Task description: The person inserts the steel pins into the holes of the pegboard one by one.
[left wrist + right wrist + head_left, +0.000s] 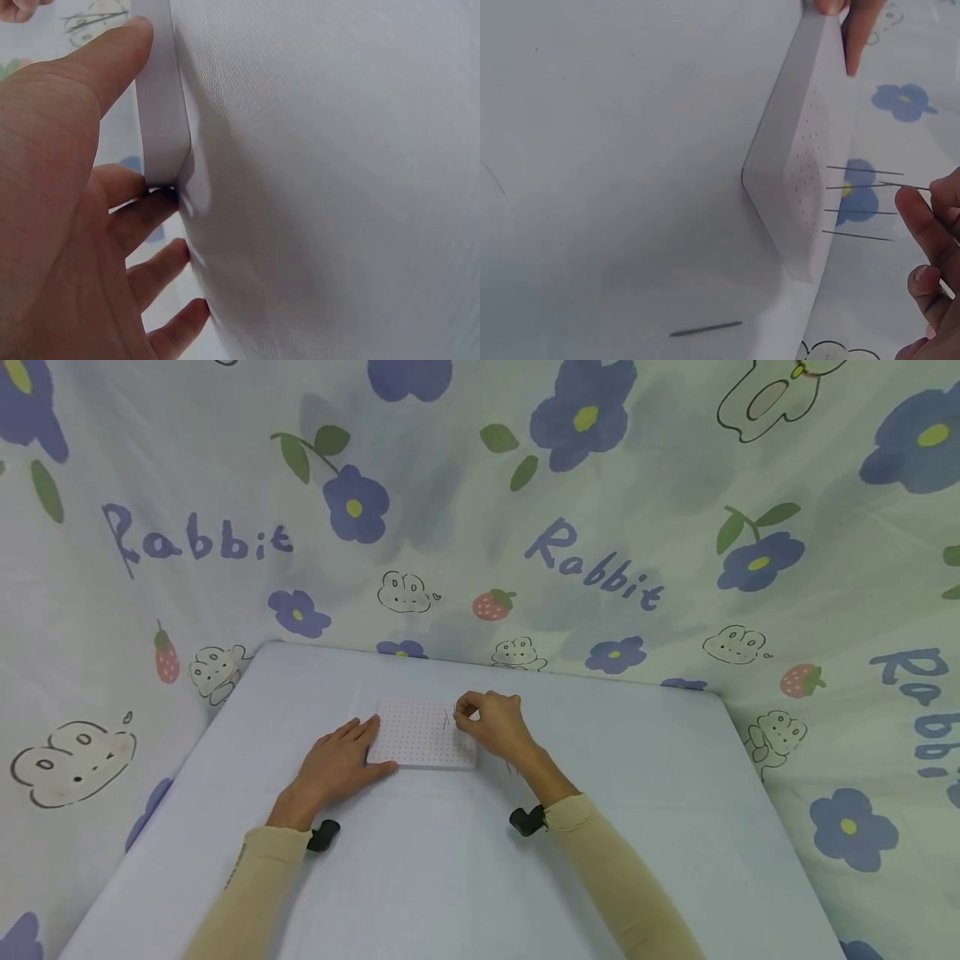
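A white board (416, 739) with a grid of small holes lies on the table. My left hand (337, 766) touches its near left corner, thumb (124, 52) along the front edge and fingers spread beside the left side. Several thin dark pins (862, 212) stand upright in the board near its right end. Above them, my right hand (497, 725) pinches another thin pin (906, 185) between thumb and index finger. In the right wrist view the held pin's tip overlaps one standing pin; whether they touch, I cannot tell.
Loose dark pins (513, 769) lie on the white-covered table (480, 868), right of the board and under the right wrist. One dark pin (705, 329) shows close up in the right wrist view. A patterned curtain (450, 527) hangs behind the table and along its sides.
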Available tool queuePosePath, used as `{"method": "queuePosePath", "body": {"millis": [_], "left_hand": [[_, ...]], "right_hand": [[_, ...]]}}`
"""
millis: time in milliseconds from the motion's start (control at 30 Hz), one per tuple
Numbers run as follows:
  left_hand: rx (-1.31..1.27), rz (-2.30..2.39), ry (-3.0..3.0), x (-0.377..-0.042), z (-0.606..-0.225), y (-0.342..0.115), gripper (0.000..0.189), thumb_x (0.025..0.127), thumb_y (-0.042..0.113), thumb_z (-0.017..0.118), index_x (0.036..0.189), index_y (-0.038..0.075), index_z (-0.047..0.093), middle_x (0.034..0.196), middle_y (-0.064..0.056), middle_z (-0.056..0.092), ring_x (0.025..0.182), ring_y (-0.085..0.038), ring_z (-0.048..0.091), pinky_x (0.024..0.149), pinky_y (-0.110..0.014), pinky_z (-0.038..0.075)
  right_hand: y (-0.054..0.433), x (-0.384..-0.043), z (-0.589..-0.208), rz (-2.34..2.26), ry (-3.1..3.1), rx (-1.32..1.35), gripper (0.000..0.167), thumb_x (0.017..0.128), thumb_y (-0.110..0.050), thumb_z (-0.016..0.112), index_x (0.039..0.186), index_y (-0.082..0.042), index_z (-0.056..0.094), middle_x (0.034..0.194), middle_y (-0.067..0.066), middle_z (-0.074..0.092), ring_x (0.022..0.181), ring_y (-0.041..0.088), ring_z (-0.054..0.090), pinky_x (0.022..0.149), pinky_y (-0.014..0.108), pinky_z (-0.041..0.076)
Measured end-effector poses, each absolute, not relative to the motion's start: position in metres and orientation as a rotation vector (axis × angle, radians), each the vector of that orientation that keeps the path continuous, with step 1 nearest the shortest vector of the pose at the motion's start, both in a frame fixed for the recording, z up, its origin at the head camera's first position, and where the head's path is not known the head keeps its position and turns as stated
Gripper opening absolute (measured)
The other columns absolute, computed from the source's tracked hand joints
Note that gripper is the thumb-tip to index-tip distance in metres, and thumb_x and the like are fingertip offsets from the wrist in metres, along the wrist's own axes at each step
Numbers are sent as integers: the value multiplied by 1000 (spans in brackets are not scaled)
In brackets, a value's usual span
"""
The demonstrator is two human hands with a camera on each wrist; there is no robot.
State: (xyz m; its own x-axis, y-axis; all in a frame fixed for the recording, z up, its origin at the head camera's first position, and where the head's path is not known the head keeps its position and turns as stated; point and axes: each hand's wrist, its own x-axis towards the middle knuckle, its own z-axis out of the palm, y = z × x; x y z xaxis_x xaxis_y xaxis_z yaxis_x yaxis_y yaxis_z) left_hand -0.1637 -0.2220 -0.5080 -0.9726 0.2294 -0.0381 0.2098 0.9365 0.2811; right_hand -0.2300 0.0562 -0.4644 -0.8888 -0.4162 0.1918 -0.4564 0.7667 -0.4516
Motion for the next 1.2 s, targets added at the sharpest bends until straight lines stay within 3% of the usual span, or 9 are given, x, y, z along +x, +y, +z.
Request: {"method": "queuePosePath", "body": {"millis": [333,1200], "left_hand": [[342,405,3020,-163,-510,-224,97,92,64,60,157,-1,28,158,-24,36,146,-46,29,112,-67,29],[352,415,3023,-163,-507,-222,96,92,63,60,157,-1,29,157,-25,36,146,-45,30,113,-65,29]], "right_hand": [[47,-232,-469,813,-2854,774,8,97,-30,67,97,-23,72,94,-11,75,92,18,67,90,51,36],[36,-234,-484,795,-2932,776,10,97,-33,69,103,-27,74,97,-14,75,97,12,65,92,48,35]]}}
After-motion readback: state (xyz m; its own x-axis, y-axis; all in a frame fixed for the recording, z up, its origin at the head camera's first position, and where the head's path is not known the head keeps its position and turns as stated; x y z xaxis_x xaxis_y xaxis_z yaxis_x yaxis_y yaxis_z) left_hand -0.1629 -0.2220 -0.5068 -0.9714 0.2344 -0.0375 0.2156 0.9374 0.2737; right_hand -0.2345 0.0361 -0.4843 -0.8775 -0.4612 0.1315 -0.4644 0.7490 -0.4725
